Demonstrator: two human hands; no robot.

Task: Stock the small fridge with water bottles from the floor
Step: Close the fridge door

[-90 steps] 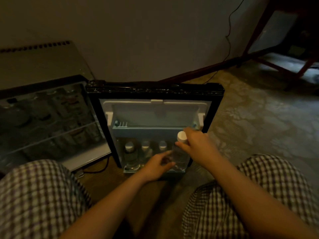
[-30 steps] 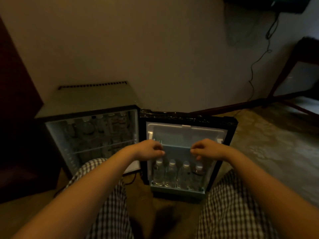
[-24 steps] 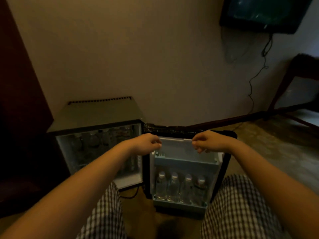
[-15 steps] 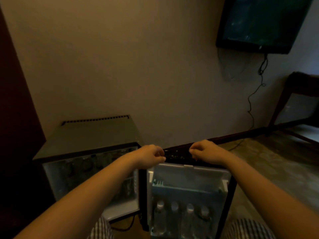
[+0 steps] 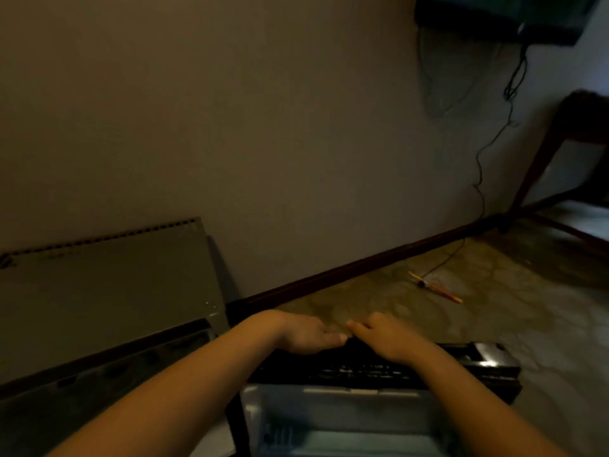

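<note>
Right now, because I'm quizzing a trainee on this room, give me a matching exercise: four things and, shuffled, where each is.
1 left hand
2 orange stick
3 screen
4 cable

a lying on the floor
b on the fridge door's top edge
c hanging from the screen down the wall
d mounted high, top right

Pairs: 1-b, 2-a, 3-d, 4-c

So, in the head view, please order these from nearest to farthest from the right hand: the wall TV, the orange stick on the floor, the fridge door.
1. Fridge door: under the right hand, which rests on its top edge.
2. Orange stick: on the floor beyond, to the right.
3. TV: high on the wall, far right.
</note>
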